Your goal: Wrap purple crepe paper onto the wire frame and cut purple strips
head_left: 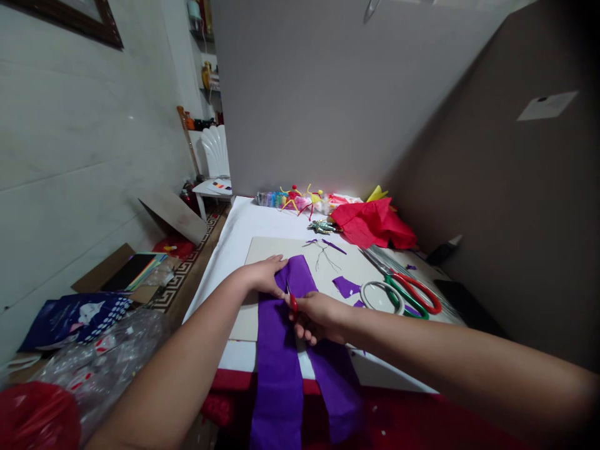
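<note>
A long strip of purple crepe paper [280, 369] lies over a grey cutting board [267, 250] and hangs off the table's near edge, split lengthwise into two bands. My left hand [265, 275] lies on the paper's far left edge, fingers pressed down on it. My right hand [316, 317] is closed round small red-handled scissors [292, 304], whose blades sit in the slit of the paper.
On the board lie purple scraps [345, 286], thin wire stems [324, 255], a tape ring [379, 295] and large red-and-green scissors [412, 290]. Red crepe paper [372, 223] and pipe-cleaner figures [300, 199] sit at the back. Boxes, coloured paper and plastic bags crowd the floor on the left.
</note>
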Tool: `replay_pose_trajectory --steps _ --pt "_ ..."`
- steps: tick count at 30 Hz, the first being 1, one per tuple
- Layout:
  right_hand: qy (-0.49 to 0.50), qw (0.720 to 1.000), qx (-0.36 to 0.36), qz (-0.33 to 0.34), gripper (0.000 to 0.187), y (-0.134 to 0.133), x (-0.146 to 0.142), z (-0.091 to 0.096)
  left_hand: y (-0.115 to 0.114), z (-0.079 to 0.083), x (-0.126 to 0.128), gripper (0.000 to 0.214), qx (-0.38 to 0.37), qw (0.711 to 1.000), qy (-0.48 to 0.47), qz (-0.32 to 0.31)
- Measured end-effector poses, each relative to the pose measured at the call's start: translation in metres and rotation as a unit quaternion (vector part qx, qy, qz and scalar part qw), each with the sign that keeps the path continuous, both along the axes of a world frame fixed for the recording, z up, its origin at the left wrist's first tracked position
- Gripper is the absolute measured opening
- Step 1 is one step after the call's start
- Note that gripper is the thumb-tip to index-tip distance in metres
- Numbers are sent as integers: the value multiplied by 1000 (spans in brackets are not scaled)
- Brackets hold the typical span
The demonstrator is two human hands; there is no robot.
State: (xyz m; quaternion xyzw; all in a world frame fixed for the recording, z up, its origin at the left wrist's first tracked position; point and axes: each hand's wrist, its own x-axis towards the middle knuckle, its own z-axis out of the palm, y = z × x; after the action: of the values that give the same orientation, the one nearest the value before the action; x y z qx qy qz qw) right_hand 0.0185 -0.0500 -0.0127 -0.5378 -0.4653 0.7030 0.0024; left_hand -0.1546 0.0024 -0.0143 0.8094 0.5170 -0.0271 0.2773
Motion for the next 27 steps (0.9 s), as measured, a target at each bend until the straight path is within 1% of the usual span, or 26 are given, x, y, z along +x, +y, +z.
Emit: replay_pose_trajectory --steps 7,15,20,27 --pt "18 1000 11 -7 38 -2 1 -1 0 1 -1 106 1 1000 3 0" --pt "8 1000 -18 6 43 3 1 0 -1 1 0 104 2 1000 5 -2" --pt "-5 1000 -29 11 41 10 -3 -1 -1 0 0 103 5 1000 2 -7" --pt "-6 1000 -17 8 42 14 -3 -4 -1 -1 0 103 7 1000 6 -5"
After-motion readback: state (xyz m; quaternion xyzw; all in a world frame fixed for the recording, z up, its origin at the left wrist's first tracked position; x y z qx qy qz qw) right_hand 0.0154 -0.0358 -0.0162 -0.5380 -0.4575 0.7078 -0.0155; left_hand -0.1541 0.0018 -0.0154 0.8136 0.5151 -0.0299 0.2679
